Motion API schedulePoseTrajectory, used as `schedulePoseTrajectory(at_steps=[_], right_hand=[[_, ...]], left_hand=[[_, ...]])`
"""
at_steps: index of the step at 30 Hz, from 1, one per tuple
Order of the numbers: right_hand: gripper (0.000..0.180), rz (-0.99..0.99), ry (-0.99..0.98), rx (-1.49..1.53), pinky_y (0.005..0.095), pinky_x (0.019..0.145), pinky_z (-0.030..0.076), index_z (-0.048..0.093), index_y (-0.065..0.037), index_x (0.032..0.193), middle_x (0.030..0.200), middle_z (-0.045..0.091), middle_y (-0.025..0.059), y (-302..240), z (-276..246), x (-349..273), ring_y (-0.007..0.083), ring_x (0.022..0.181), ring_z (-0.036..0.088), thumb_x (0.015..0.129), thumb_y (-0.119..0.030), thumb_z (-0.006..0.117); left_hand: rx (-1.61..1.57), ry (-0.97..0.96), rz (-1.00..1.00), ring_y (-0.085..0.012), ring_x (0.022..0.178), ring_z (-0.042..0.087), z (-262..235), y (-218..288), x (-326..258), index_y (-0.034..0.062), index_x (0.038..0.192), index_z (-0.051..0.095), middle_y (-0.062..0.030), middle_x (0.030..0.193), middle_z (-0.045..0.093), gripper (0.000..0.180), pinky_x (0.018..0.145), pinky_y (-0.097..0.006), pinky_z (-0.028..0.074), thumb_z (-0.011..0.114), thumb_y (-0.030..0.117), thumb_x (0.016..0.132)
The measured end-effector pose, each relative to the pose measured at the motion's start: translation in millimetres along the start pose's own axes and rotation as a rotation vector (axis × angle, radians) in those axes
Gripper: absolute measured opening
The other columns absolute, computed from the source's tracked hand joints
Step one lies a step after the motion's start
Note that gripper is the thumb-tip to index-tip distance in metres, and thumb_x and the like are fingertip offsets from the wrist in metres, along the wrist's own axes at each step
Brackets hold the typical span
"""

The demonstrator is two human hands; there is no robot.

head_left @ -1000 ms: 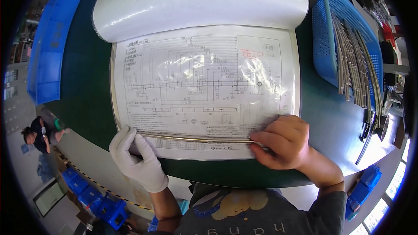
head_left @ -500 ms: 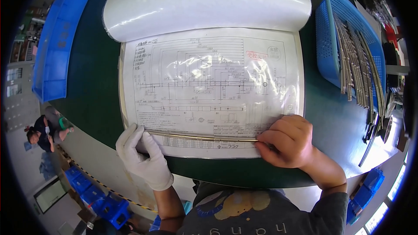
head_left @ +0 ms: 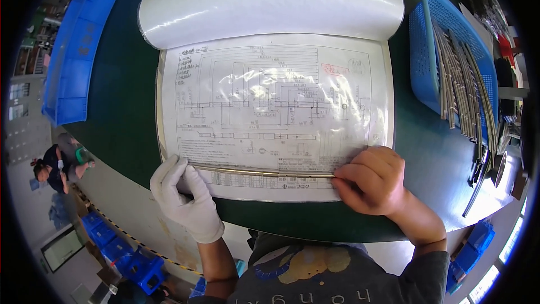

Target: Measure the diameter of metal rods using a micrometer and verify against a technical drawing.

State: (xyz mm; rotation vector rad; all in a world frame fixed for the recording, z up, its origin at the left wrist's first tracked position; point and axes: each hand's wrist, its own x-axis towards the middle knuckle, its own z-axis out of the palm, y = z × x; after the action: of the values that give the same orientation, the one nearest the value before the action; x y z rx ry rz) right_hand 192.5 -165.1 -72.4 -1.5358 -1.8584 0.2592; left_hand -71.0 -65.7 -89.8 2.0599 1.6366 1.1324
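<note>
A slim metal rod [head_left: 261, 173] stretches sideways over the lower part of a technical drawing [head_left: 242, 126] in a clear sleeve. My left hand [head_left: 188, 198], in a white glove, pinches the rod's left end between thumb and fingers. At the other end, my bare right hand [head_left: 372, 181] grips the rod with its fingers curled, hiding the tip. Steps or narrow bands show along the rod's length. Above the drawing, a white sleeved page [head_left: 270, 8] of the same folder is curled back.
The folder lies on a dark green table [head_left: 121, 118]. A long blue bin [head_left: 76, 73] stands at the far left. On the right, a blue perforated basket [head_left: 419, 50] holds several metal rods [head_left: 458, 79]. Blue stools [head_left: 138, 270] and another person [head_left: 53, 169] are beyond the table, at left.
The rod and both hands have shifted very slightly upward in the picture. Both hands keep their hold on its ends; the view has moved a little.
</note>
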Motion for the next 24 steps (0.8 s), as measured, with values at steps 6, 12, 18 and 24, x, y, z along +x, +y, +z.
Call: schedulePoseTrajectory(at_steps=[6, 12, 18, 24], right_hand=[[0.016, -0.003, -0.01, -0.005, 0.0316, 0.046, 0.042, 0.063, -0.007, 0.076, 0.065, 0.054, 0.004, 1.0, -0.5, 1.0, 0.0206, 0.053, 0.055, 0.064, -0.009, 0.074], [0.016, -0.004, -0.009, 0.008, 0.0316, 0.046, 0.04, 0.063, -0.007, 0.076, 0.063, 0.054, 0.0043, 1.6, -0.3, 0.8, 0.0216, 0.05, 0.053, 0.064, -0.006, 0.073], [0.017, -0.003, -0.004, 0.006, 0.0319, 0.046, 0.039, 0.063, -0.008, 0.076, 0.063, 0.054, 0.0046, 3.8, 0.8, -2.7, 0.0221, 0.05, 0.052, 0.062, -0.006, 0.074], [0.017, 0.01, -0.031, -0.006, 0.032, 0.045, 0.039, 0.063, -0.007, 0.075, 0.063, 0.054, 0.0049, 3.0, -1.3, -0.7, 0.022, 0.05, 0.052, 0.062, -0.005, 0.073]], left_hand=[[0.02, 0.007, 0.03, -0.0219, 0.099, 0.057, 0.9, 1.9, 2.0, 0.0019, 0.098, 0.064, -0.0117, 0.109, 0.057, 0.015, 0.086, -0.031, 0.046, 0.063, -0.003, 0.084], [0.002, 0.029, -0.012, -0.0205, 0.096, 0.058, 4.3, 2.8, -1.5, 0.0047, 0.097, 0.064, -0.0105, 0.108, 0.059, 0.015, 0.079, -0.028, 0.047, 0.065, -0.001, 0.084], [0.014, 0.049, 0.008, -0.0202, 0.094, 0.057, 5.6, -0.7, -5.5, 0.0059, 0.1, 0.063, -0.0101, 0.108, 0.058, 0.018, 0.077, -0.028, 0.047, 0.066, 0.0, 0.083], [-0.02, 0.036, -0.029, -0.0208, 0.093, 0.057, 3.3, -0.6, -5.5, 0.0051, 0.099, 0.062, -0.0102, 0.108, 0.059, 0.019, 0.077, -0.028, 0.047, 0.064, -0.003, 0.082]])
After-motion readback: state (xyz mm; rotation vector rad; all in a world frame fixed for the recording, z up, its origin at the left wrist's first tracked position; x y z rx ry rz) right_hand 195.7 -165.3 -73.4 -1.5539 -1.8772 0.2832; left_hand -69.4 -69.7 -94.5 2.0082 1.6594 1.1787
